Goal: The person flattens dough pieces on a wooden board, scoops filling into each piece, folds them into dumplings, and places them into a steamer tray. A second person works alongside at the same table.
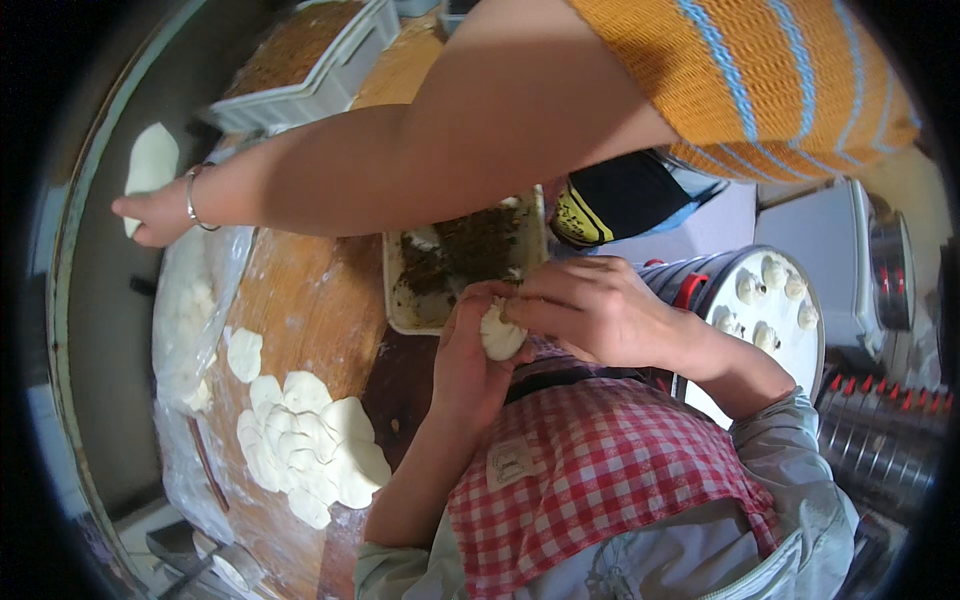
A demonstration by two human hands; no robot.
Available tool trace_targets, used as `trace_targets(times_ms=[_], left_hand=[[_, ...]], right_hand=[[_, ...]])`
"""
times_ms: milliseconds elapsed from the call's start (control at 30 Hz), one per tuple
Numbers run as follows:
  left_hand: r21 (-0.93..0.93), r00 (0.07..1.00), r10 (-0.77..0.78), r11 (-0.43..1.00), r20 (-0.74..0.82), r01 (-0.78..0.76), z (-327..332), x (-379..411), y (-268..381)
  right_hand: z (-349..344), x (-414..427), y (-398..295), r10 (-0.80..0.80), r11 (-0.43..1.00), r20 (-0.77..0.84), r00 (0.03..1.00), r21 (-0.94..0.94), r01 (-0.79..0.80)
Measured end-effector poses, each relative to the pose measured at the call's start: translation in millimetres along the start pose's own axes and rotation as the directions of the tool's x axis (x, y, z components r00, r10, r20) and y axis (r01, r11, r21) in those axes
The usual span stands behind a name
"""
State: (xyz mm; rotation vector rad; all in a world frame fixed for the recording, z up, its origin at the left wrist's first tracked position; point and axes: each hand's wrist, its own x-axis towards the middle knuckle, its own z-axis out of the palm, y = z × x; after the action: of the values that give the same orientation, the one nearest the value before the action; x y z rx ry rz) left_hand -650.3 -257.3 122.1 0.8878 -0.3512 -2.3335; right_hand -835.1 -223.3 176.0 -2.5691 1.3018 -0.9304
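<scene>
A pleated, filled dough bun (502, 334) sits in my left hand (471, 360), whose fingers cup it from the side. The fingertips of my right hand (581, 307) pinch the dough at the bun's gathered top. Just beyond my hands is a pale rectangular tub (391, 289) with dark chopped filling (480, 247) in it, partly hidden by an arm. To the left, a pile of flat round dough wrappers (307, 442) lies overlapped on the floured wooden board (300, 300). One single wrapper (245, 355) rests apart from the pile.
Another person's arm (390, 172) reaches across, its hand holding a dough wrapper (152, 161). Plastic sheeting (202, 300) covers dough at the board's far edge. Right of me, a round steamer tray (796, 352) bears several buns. A white crate (330, 86) of brown filling stands farther off.
</scene>
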Motion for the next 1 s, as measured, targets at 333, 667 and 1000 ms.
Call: trace_targets(times_ms=[333, 667, 1000], left_hand=[[0.420, 0.958, -0.148, 0.907, 0.247, 0.032, 77.2, 25.1, -51.4], [0.642, 0.780, -0.593, 0.682, 0.202, 0.352, 105.6, 37.6, -147.0], [0.740, 0.871, -0.483, 0.555, -0.085, 0.380, 74.0, 48.3, -160.2]], right_hand=[[-59.4, -102.7, -8.5, 0.693, 0.633, -0.085, 0.716, 0.547, -0.547], [-103.8, -269.2, -58.2, 0.864, 0.502, -0.204, 0.460, 0.400, -0.767], [-191.2, -616.8, 2.1, 0.689, -0.429, -0.583, -0.431, 0.151, -0.890]])
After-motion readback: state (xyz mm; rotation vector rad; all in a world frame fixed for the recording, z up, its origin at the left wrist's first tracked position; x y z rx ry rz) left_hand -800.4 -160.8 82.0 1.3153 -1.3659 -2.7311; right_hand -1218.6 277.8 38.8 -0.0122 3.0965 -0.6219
